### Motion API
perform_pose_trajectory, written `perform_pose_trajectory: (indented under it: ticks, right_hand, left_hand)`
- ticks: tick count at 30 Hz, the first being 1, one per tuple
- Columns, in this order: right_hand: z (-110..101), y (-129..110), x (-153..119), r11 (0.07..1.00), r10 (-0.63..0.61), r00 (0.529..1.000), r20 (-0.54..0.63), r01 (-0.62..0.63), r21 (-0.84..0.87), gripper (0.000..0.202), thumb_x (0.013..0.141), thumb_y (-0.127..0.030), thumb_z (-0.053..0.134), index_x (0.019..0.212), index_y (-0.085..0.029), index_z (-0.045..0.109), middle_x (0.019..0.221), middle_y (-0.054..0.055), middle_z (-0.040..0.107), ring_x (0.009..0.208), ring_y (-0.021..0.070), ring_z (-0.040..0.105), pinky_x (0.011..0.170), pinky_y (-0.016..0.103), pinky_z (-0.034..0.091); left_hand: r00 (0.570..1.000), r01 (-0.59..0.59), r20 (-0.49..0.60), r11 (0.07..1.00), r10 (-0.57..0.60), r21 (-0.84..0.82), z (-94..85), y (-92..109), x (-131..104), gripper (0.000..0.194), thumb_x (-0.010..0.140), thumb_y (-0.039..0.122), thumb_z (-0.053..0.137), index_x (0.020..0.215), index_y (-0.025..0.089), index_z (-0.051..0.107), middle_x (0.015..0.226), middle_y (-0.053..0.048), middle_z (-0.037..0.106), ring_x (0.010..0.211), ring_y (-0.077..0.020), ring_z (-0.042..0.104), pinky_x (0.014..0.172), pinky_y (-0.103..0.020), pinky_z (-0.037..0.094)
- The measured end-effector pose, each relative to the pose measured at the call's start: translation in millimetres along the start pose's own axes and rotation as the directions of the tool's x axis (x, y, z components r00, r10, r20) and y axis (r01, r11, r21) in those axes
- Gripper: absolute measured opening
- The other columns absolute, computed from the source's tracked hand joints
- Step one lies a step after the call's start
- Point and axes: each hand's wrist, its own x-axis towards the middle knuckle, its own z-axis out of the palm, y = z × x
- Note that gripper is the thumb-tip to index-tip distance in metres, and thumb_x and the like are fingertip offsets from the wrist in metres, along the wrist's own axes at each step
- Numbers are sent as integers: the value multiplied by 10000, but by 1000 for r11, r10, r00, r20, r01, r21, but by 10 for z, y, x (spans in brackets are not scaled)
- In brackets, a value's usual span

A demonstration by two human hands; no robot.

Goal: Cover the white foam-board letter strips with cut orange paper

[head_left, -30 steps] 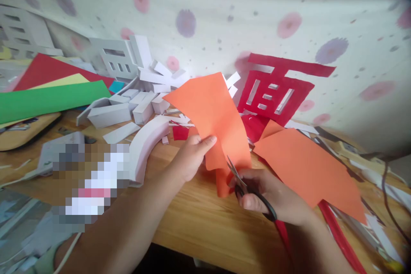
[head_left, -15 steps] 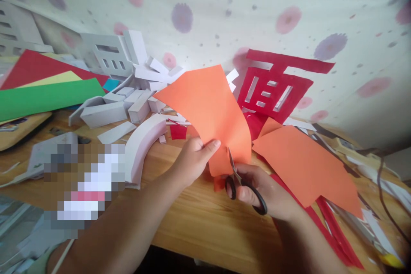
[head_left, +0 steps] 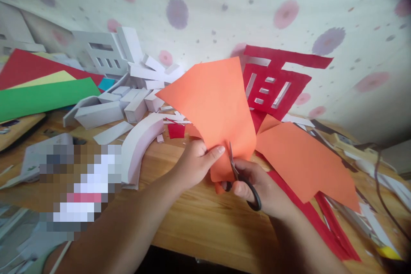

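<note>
An orange paper sheet is held up over the wooden table, curving at its right edge. My left hand pinches its lower left part, with the thumb on top. My right hand is closed on black-handled scissors, whose blades point up and meet the paper just right of my left thumb. One handle loop is partly hidden by my fingers. A small orange flap hangs below the blades.
More orange paper lies at the right over red strips. A red cut-out character leans on the curtain. White foam blocks and green paper are at the left.
The upper part of the orange sheet has spread to the right and looks flatter. The scissors have turned slightly, and their left handle loop is now more hidden. The view has shifted a little.
</note>
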Motion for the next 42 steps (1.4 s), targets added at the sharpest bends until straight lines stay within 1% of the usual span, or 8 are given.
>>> perform_pose_trajectory:
  ticks: [7, 10, 15, 19, 22, 26, 34, 42]
  right_hand:
    - [11, 19, -6, 1000, -9, 999, -45, 8, -28, 605, 718, -740, 603, 777, -138, 591, 693, 34, 546, 630, 137, 454, 554, 261, 335]
    - [6, 38, -15, 999, -14, 998, -67, 12, -32, 598, 721, -723, 618, 777, -128, 611, 678, 27, 539, 615, 127, 436, 542, 255, 320]
    - [2, 62, -19, 999, -31, 997, -73, 29, -29, 587, 731, -701, 628, 779, -117, 617, 677, 30, 544, 624, 129, 444, 555, 254, 350]
    - [0, 56, -21, 999, -25, 996, -80, 22, -33, 581, 725, -698, 638, 762, -118, 617, 660, 21, 527, 606, 121, 428, 543, 248, 337]
    - [2, 46, -30, 1000, -5, 999, -47, 4, -12, 602, 705, -717, 642, 783, -121, 601, 691, 33, 545, 627, 130, 444, 563, 257, 338]
    - [9, 38, -34, 1000, 3, 1000, -1, -3, 12, 607, 705, -726, 633, 832, -135, 583, 750, 44, 563, 688, 158, 498, 610, 273, 380]
    - [19, 55, -35, 999, -9, 999, -31, 8, -31, 587, 730, -728, 605, 786, -144, 575, 754, 48, 587, 692, 159, 512, 610, 273, 401]
    - [8, 51, -31, 997, -18, 998, -65, 14, -73, 604, 735, -727, 601, 778, -125, 624, 696, 23, 543, 627, 124, 424, 556, 253, 317]
  left_hand:
    - [1000, -8, 10, 1000, 8, -8, 5, 7, -5, 314, 870, 430, 548, 826, 132, 637, 792, -45, 639, 730, -166, 563, 658, -274, 438]
    - [1000, 1, 3, 1000, -1, 8, 4, -2, -3, 335, 867, 446, 545, 771, 134, 621, 740, -32, 614, 682, -154, 541, 627, -268, 426]
    - [1000, 4, -17, 1000, -4, 9, 2, -15, -3, 331, 857, 450, 556, 761, 139, 615, 734, -31, 608, 682, -152, 533, 615, -260, 422]
    - [1000, 14, -27, 1000, -14, 16, -1, -9, -10, 327, 851, 446, 564, 758, 139, 627, 731, -33, 617, 673, -153, 535, 602, -259, 419]
    - [1000, 3, -23, 1000, -2, 7, 0, 0, -11, 323, 846, 446, 574, 743, 145, 628, 719, -27, 617, 670, -154, 539, 605, -259, 420]
    - [999, 11, -30, 1000, -12, -24, 6, 10, -10, 315, 820, 454, 605, 739, 152, 646, 697, -28, 627, 671, -167, 560, 591, -259, 424]
    - [1000, 8, -24, 1000, -9, -30, 4, 9, -12, 298, 831, 438, 597, 772, 153, 664, 685, -29, 627, 663, -168, 564, 598, -269, 436]
    - [1000, -1, -31, 1000, 1, -20, -1, 10, -15, 308, 842, 442, 585, 791, 148, 660, 720, -31, 630, 663, -159, 550, 594, -261, 420]
